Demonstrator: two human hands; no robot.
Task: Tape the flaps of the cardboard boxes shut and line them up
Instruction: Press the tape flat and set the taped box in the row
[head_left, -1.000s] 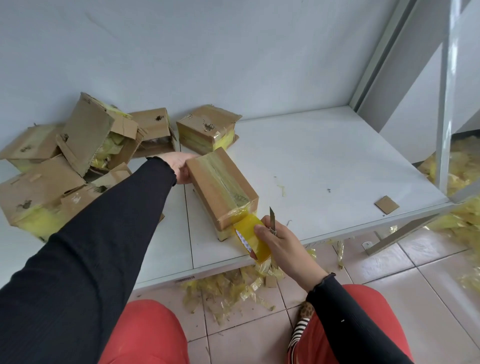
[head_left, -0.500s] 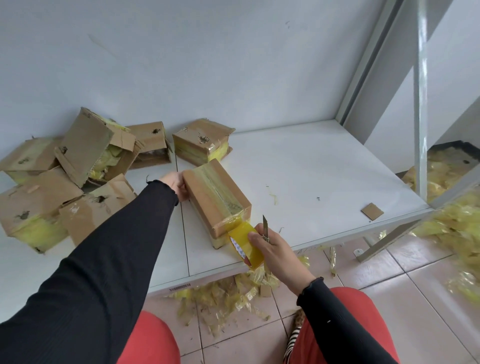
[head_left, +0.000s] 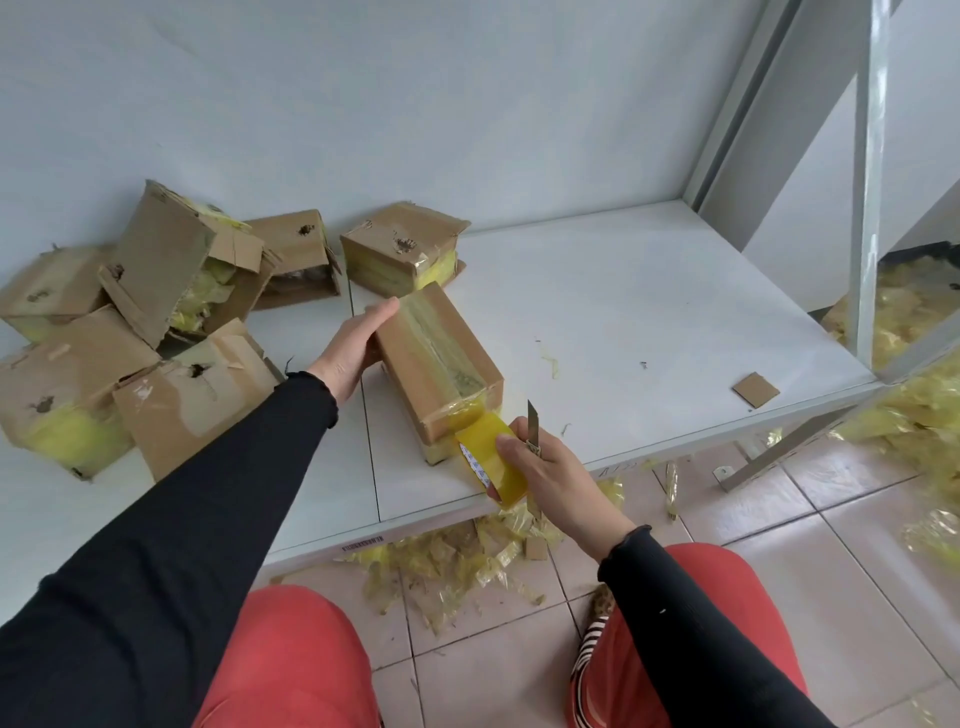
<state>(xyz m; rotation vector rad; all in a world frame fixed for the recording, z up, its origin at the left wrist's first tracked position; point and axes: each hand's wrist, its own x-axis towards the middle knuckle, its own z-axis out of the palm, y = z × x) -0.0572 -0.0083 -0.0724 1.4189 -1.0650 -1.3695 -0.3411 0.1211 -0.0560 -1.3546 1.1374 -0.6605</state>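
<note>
Head view, box in work: a closed cardboard box lies on the white surface, near its front edge, long side running away from the person; a strip of clear tape runs along its top and down over the near end.
Head view, left grip: the left hand lies against the box's far left side, fingers straight and flat on the cardboard, released rather than curled round it.
Head view, right grip: the right hand is clenched round a yellow tape roll at the box's near end; the tape is stretched from the roll to the box.
Head view, blade: the same hand also holds a utility knife, blade pointing up, just beside the roll.
Head view, other boxes: a loose pile of worn cardboard boxes sits to the left on the surface, several with flaps open and yellow tape scraps showing; one more taped box stands just behind the box in work, against the wall.
Head view, small piece: a cardboard scrap lies well apart near the right front corner of the surface.
Head view, floor: crumpled yellow tape scraps litter the tiled floor under the front edge and at the right.
Head view, person: black sleeves and red trousers show at the bottom.
</note>
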